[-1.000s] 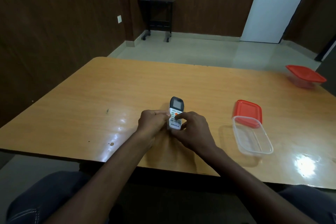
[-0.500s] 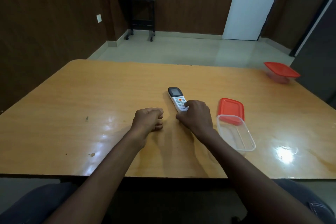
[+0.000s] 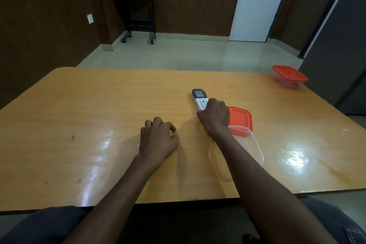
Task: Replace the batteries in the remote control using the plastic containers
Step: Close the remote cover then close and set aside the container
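Note:
A white remote control (image 3: 199,98) with a dark screen lies face up on the wooden table (image 3: 99,105), its far end pointing away from me. My right hand (image 3: 214,116) covers its near end, fingers curled around it. My left hand (image 3: 158,138) rests on the table to the left, fingers loosely curled, holding nothing. Just right of my right wrist stands a clear plastic container (image 3: 255,148) without a lid. Its red lid (image 3: 240,119) lies flat beyond it, partly tucked under the rim. I see no batteries.
A second clear container with a red lid (image 3: 290,74) on it sits at the table's far right corner. A dark cabinet (image 3: 336,45) stands right of the table. Beyond are a tiled floor, a small black stand (image 3: 138,14) and a white door (image 3: 259,2).
Both hands held the remote upright a second ago. My left hand let go and drew back left. My right hand laid the remote flat farther out on the table.

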Motion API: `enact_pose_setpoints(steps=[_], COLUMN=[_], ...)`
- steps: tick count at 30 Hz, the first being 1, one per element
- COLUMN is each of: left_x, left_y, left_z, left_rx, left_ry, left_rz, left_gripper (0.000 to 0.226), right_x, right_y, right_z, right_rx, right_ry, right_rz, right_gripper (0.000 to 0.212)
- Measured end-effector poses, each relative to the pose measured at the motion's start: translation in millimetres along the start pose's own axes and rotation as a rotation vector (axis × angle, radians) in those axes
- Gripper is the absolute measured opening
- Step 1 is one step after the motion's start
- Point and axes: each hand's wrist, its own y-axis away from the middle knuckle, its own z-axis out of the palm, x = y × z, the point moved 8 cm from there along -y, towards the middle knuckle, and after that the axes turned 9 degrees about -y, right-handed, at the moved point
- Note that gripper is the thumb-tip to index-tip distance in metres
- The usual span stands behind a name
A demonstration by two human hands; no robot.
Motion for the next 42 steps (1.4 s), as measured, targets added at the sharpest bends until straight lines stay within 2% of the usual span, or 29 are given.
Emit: enact_pose_setpoints(steps=[10, 14, 18, 19, 21, 23, 25, 29, 33, 35, 38, 40, 42], left_x=[3.5, 4.0, 6.1, 8.0, 13.4, 20.3, 27.1, 36.0, 42.7, 47.0, 56.6, 64.4, 73.4], left_y=[1.4, 3.9, 8.0, 9.5, 11.9, 13.9, 15.2, 15.3, 18.4, 20.3, 23.9, 28.7, 36.5], left_z=[0.3, -0.3, -2.1, -2.1, -1.6, -0.2, 1.4, 4.4, 7.8, 10.1, 9.7, 11.5, 19.1], left_rx=[-0.002, -0.014, -0.002, 0.0, 0.003, -0.001, -0.003, -0.008, -0.008, -0.012, -0.055, -0.153, -0.292], left_ry=[-0.036, -0.038, -0.046, -0.043, -0.025, -0.003, -0.003, -0.007, 0.003, 0.092, 0.415, 0.643, 0.889], left_rz=[0.025, 0.031, 0.021, 0.024, 0.035, 0.051, 0.063, 0.072, 0.099, 0.1, 0.069, 0.022, -0.065], left_gripper=[0.035, 0.037, 0.035, 0.035, 0.034, 0.034, 0.034, 0.034, 0.033, 0.031, 0.02, 0.018, 0.026], right_x=[-0.9, 11.1, 55.5, 69.9, 92.3, 101.5, 100.0, 96.6, 99.4, 92.1, 80.2, 81.4, 86.2], right_y=[-5.7, -3.6, -4.2, -4.4, -3.1, -1.6, -2.0, -4.9, -4.8, -2.0, 15.7, 34.7, 55.2], right_z=[-6.6, -42.4, -80.6, -83.8, -82.2, -76.8, -72.6, -72.6, -93.1, -109.4, -127.0, -130.4, -128.8], right_rx=[-0.042, 0.045, 0.091, 0.061, -0.029, -0.102, -0.136, -0.113, 0.016, 0.06, 0.027, -0.037, -0.113], right_ry=[0.012, -0.018, 0.111, 0.129, 0.157, 0.183, 0.199, 0.2, -0.015, -0.118, -0.152, -0.128, -0.024], right_rz=[-0.006, -0.016, 0.124, 0.176, 0.265, 0.301, 0.304, 0.283, 0.293, 0.261, 0.201, 0.206, 0.21], right_gripper=[0.04, 0.044, 0.037, 0.041, 0.063, 0.09, 0.104, 0.097, 0.103, 0.105, 0.103, 0.105, 0.112])
